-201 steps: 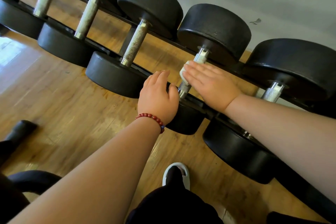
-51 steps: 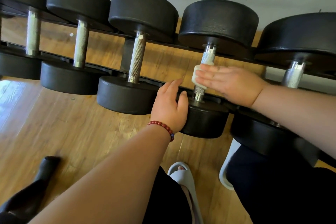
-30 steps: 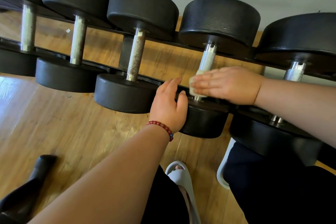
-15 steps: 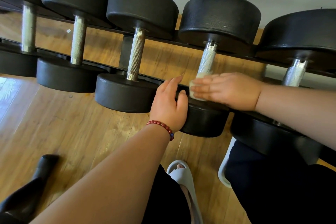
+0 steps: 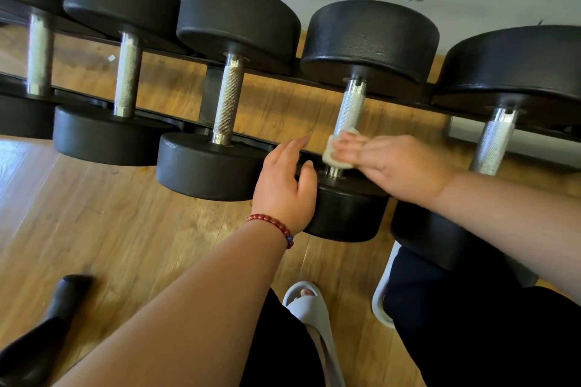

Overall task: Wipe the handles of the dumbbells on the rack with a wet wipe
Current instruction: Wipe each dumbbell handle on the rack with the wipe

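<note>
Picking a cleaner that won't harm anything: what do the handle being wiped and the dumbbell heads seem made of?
Handle: bright silvery metal, likely chromed steel; it shines and shows fine knurled crosshatching. Heads: matte black with a pebbled skin, probably rubber or coated iron; the look leaves that open.

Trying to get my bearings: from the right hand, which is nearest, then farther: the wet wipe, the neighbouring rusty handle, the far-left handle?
1. Wet wipe: pressed under the right hand.
2. Rusty handle: one place to the left.
3. Far-left handle: farthest left in view.
</note>
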Demonstrator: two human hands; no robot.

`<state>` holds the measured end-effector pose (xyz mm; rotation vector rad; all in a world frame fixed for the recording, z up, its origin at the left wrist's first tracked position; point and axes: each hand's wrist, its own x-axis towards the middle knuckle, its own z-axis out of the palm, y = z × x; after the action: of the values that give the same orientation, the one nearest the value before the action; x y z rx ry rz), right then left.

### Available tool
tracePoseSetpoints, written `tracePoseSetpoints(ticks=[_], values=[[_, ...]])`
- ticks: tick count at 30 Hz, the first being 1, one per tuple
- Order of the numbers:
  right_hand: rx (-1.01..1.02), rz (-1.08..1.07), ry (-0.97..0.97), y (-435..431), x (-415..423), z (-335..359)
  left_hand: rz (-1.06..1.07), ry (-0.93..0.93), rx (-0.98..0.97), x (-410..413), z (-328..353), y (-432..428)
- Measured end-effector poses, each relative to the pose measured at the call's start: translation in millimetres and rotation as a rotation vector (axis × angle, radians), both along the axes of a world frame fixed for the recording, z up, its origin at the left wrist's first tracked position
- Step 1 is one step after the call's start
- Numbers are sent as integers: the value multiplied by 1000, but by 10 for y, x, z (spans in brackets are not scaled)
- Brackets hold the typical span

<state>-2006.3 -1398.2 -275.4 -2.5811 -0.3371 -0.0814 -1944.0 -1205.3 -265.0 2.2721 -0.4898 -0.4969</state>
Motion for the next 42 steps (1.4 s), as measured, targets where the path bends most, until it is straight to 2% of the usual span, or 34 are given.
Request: tracePoseSetpoints(ticks=[2, 4, 6, 8, 10, 16, 21, 34, 42], values=[[324, -395, 74, 134, -49, 94, -2, 4, -7, -2, 6, 0], [566, -814, 129, 266, -38, 161, 0, 14, -9, -9, 12, 3], [915, -1165, 205, 314, 68, 179, -1, 17, -7, -5, 14, 4], [1238, -1365, 268, 337, 200, 192, 1, 14, -9, 1, 13, 5], [1376, -1392, 321, 394, 319, 182, -1, 12, -5, 2, 14, 2], [1484, -1422, 343, 428, 402, 153, 6, 7, 2, -5, 13, 0], [1401, -1445, 310, 453, 385, 138, 1, 0, 9, 4, 12, -3], [1446, -1415, 358, 432, 393, 163, -3, -7, 9, -5, 15, 0], [1336, -1431, 393, 454, 336, 103, -6, 5, 4, -2, 9, 3]])
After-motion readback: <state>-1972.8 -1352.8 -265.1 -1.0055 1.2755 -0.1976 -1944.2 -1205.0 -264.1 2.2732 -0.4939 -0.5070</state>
